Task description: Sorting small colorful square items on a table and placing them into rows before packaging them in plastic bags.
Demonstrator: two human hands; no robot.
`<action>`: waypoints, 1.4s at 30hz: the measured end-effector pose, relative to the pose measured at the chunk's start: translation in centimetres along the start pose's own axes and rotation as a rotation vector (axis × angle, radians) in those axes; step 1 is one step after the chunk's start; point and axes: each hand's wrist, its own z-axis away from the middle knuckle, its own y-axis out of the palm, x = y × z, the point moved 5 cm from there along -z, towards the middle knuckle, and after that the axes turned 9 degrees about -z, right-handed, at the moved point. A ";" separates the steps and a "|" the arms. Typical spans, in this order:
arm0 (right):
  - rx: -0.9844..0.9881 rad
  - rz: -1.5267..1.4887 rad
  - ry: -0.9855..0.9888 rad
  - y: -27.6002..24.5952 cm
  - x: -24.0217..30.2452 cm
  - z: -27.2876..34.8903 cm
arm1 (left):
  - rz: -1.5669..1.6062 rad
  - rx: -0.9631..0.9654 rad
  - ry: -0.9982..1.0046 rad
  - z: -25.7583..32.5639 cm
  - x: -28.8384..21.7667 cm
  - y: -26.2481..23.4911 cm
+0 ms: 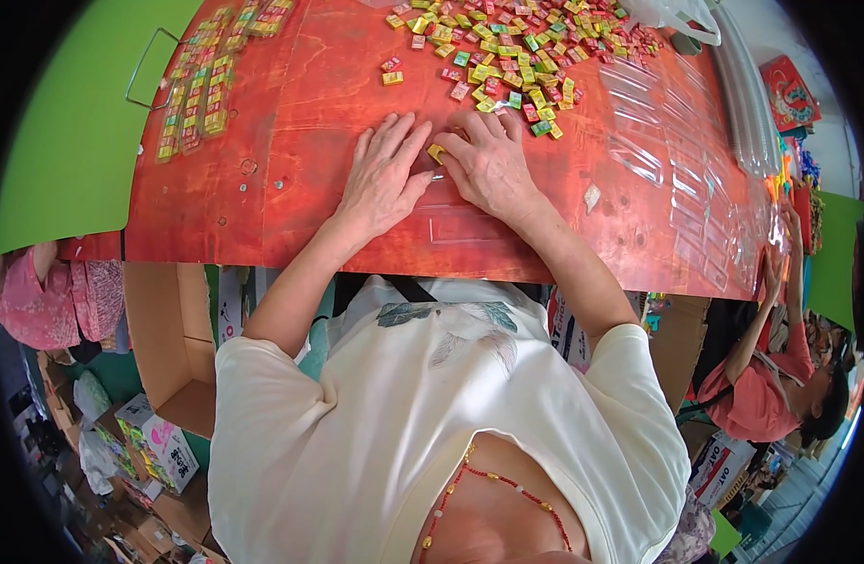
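Observation:
My left hand [385, 177] lies on the red table with its fingers stretched out and nothing visible in them. Beside it, my right hand [493, 167] is curled, thumb and index finger closed around a small yellow wrapped block [435, 152]. Just below both hands sits a clear plastic tray [458, 226], partly hidden by them. Beyond my fingertips spreads a loose pile of small red, yellow and green wrapped blocks [512, 70].
Filled clear trays [204, 94] lie at the far left, near a metal wire handle [148, 70]. Empty clear trays [671, 132] and a long stack of trays [744, 94] are on the right. Another person's hands [779, 254] work at the right edge; a cardboard box [169, 329] stands below left.

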 end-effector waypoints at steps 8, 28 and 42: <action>-0.068 0.033 0.099 0.9 0.2 0.2 | -0.186 0.082 -0.012 -0.3 -0.8 0.5; -0.114 0.094 0.201 -3.8 -4.1 2.2 | -0.300 0.253 0.018 -2.6 -2.0 0.9; -0.006 -0.041 0.212 -2.4 -5.0 1.5 | -0.252 -0.044 0.019 -5.2 -3.6 1.5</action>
